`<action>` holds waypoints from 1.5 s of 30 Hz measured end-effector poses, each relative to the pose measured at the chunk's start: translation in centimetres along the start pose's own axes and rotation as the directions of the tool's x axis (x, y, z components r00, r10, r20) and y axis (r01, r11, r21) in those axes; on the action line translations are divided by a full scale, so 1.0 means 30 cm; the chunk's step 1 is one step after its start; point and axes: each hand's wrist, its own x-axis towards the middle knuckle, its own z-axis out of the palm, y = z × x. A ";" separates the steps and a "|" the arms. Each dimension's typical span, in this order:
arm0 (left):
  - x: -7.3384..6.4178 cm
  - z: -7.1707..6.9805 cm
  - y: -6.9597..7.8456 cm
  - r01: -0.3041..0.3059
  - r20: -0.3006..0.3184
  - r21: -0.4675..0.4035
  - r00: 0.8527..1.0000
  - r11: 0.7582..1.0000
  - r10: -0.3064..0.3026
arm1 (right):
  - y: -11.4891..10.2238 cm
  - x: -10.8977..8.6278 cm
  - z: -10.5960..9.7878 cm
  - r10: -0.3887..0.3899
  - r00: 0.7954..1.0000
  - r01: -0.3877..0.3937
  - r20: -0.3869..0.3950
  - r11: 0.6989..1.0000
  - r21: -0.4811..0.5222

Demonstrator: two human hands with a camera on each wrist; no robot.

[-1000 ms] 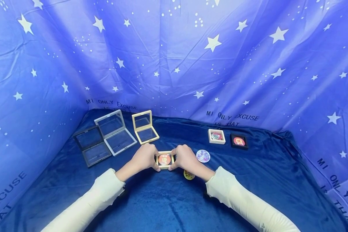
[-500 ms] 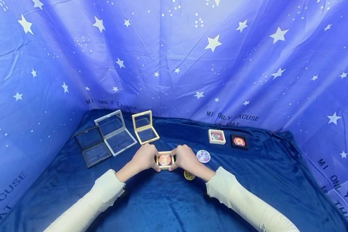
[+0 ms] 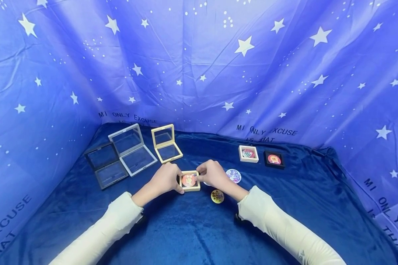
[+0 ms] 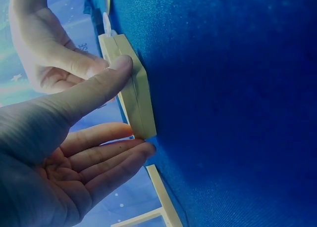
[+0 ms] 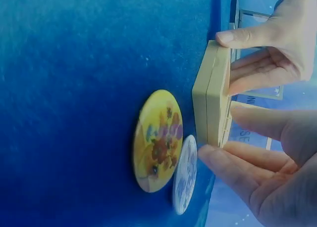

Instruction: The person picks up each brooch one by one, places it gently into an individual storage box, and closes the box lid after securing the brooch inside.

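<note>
A small pale wood-coloured display frame (image 3: 193, 189), closed, lies at the middle of the blue cloth with a round orange badge (image 3: 188, 180) behind its window. My left hand (image 3: 166, 179) grips its left end, thumb along the near side and fingertips at the far side. At the right end, my right hand (image 3: 213, 176) has its thumb over the top face and its fingers at the outer edge. Beside that hand lie a yellow flower-print badge (image 5: 158, 143) and a purple-and-white badge (image 3: 234, 176), the latter partly behind the wrist in the head view.
At the back left stand unfolded display frames: a black one (image 3: 111, 176), a grey one (image 3: 137, 161) and a wood-coloured one (image 3: 168, 152). On the back right sit a white frame (image 3: 248, 159) and a black frame (image 3: 274, 165), each holding a badge. Star-printed curtains (image 3: 185, 55) enclose the cloth.
My right thumb has left the frame's near edge and moved up over its top face, and the right hand has shifted slightly back. The left hand keeps its grip.
</note>
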 end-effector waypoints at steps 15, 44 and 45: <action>-0.007 0.009 0.001 0.025 -0.030 -0.006 0.999 1.000 -0.025 | -0.022 -0.007 0.029 0.230 0.973 -0.228 -0.013 0.969 0.096; -0.007 0.008 -0.010 0.012 -0.033 -0.010 0.999 1.000 -0.013 | -0.022 0.004 0.048 0.223 0.975 -0.223 -0.020 0.975 0.013; -0.006 0.008 -0.011 0.011 -0.032 -0.017 0.999 1.000 -0.012 | -0.021 0.005 0.048 0.221 0.975 -0.221 -0.024 0.975 0.010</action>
